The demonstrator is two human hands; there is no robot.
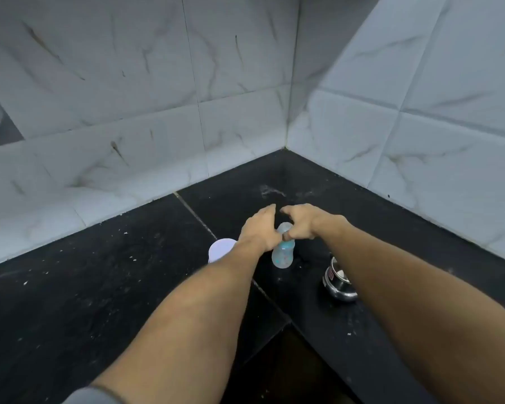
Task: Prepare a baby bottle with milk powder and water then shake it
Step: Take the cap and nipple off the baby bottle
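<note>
Table [85, 301]: a black stone top that runs into a corner between two walls of white marbled tiles [129, 97], dotted with pale specks; a seam crosses it from the back edge towards the front edge.
Baby bottle [282, 256]: it stands upright on the table, well in front of the back corner and just to the right of the seam; the body is clear with small teal marks, there is a teal collar at the neck and a clear cap on top. The contents cannot be made out.
Left hand [258, 228]: it lies against the left side of the bottle's top, back upward, with the fingers stretched forward past the cap. Whether it grips the bottle I cannot tell (the palm side is hidden).
Right hand [302, 221]: it grips the bottle's top from the right, fingers curled over the cap and the thumb at the collar.
Hands together: their fingertips nearly meet above the cap.
White round container [220, 248]: it sits on the table just to the left of the bottle, partly hidden by the left forearm.
Steel pot [340, 285]: small and shiny, it sits to the right of the bottle and nearer the front edge, partly hidden by the right forearm.
Grey sleeve [91, 396]: it shows on the left arm.
</note>
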